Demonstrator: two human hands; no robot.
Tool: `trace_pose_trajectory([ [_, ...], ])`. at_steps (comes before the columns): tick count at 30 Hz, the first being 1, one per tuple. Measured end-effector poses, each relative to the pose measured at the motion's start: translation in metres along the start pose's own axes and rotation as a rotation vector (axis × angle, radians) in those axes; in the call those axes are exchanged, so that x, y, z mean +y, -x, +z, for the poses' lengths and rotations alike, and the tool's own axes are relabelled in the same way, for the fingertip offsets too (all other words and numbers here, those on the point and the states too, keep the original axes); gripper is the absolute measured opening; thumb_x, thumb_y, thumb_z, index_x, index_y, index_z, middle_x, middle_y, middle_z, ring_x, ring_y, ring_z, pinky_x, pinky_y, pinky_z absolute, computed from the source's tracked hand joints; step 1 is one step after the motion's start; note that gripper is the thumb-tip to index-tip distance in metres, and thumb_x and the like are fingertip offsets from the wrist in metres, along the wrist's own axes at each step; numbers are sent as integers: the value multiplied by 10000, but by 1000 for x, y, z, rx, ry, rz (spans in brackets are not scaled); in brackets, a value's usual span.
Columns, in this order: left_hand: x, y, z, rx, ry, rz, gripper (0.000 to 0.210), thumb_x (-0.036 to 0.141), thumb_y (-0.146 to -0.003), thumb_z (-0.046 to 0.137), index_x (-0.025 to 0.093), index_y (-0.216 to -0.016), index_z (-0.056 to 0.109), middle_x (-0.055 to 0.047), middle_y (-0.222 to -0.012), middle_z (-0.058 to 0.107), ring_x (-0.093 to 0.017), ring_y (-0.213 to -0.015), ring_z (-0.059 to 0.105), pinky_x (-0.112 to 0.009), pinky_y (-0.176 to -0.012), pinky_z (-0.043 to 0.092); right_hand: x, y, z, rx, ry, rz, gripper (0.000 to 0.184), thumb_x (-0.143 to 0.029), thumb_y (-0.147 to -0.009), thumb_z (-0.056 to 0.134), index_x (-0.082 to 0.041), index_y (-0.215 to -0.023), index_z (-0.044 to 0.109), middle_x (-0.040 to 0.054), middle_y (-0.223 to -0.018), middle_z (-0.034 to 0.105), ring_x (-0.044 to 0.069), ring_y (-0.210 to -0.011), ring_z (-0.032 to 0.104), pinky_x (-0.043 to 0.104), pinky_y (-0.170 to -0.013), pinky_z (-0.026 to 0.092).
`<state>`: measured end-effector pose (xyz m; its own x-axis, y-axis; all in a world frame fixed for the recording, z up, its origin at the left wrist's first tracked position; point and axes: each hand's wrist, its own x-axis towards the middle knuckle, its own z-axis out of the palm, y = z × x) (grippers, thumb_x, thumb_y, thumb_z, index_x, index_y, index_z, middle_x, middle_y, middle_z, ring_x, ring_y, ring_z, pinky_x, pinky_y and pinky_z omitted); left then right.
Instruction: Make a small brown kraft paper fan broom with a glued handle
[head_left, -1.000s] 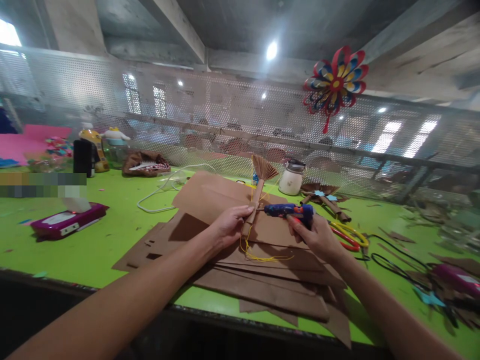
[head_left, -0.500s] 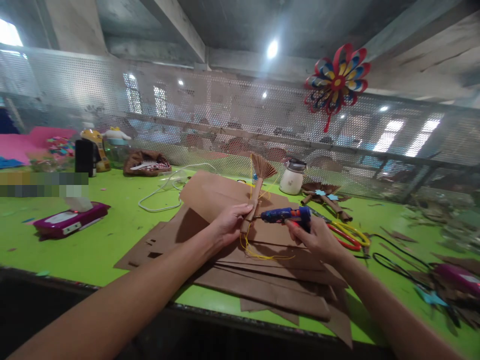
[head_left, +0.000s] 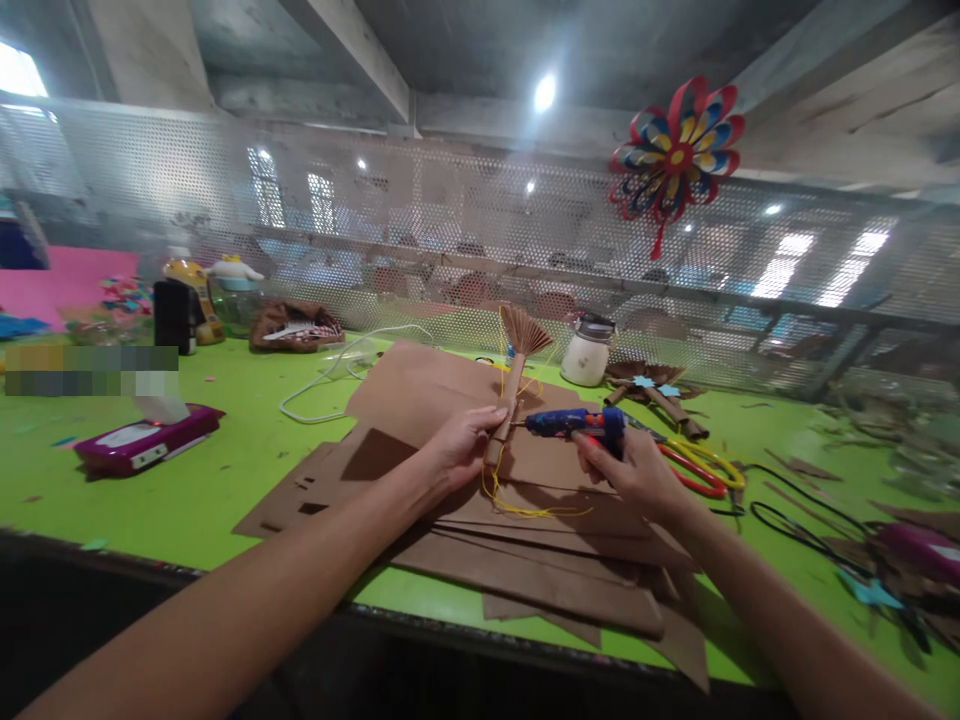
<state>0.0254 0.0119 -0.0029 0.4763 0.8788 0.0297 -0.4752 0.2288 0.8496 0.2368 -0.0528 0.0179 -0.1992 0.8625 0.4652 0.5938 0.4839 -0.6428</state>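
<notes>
Craft workshop: green worktable, glue gun, stacked brown paper, concrete beams.

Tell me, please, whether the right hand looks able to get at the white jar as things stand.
Probably not to grasp it: the right hand is wrapped round the blue glue gun. Otherwise, the way to the white jar looks free.

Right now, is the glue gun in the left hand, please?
No, the right hand grips the glue gun, while the left hand holds the brown paper fan.
</notes>
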Motion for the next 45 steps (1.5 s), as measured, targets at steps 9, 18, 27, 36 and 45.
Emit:
trace_pose_trajectory([
  [9, 1, 1, 1, 27, -5, -2, 132, 130, -810, 544, 81, -888, 640, -53, -743, 586, -87, -553, 526, -208, -525, 442, -4, 1, 0, -30, 16, -61, 343, -436, -869, 466, -184, -637, 478, -1, -523, 496, 120, -495, 466, 251, -489, 386],
  [18, 1, 1, 2, 25, 18, -16, 136, 120, -814, 521, 89, -870, 641, -44, -681, 570, -92, -548, 529, -196, -537, 441, 2, 0, 0, 27, -4, -20, 353, -469, -856, 478, -179, -654, 473, 2, -547, 505, 120, -491, 482, 253, -490, 402],
  [27, 4, 5, 6, 69, -11, -19, 124, 106, -808, 529, 85, -844, 646, -65, -756, 608, -87, -564, 543, -192, -540, 447, 0, 2, 0, -63, 15, -55, 345, -439, -871, 467, -172, -655, 498, -5, -545, 503, 115, -516, 458, 250, -503, 370],
  [36, 4, 4, 5, 44, 11, -27, 127, 107, -811, 522, 76, -861, 634, -52, -666, 582, -91, -534, 526, -197, -511, 430, -4, 1, -3, 8, 55, -43, 356, -450, -861, 464, -179, -632, 481, -2, -526, 490, 123, -497, 454, 258, -492, 369],
  [45, 5, 5, 6, 66, -5, -39, 123, 101, -810, 528, 81, -854, 640, -62, -734, 611, -82, -542, 540, -190, -514, 436, -4, 2, -1, -69, 19, -56, 327, -439, -857, 476, -177, -662, 497, -7, -547, 485, 121, -524, 441, 254, -503, 363],
])
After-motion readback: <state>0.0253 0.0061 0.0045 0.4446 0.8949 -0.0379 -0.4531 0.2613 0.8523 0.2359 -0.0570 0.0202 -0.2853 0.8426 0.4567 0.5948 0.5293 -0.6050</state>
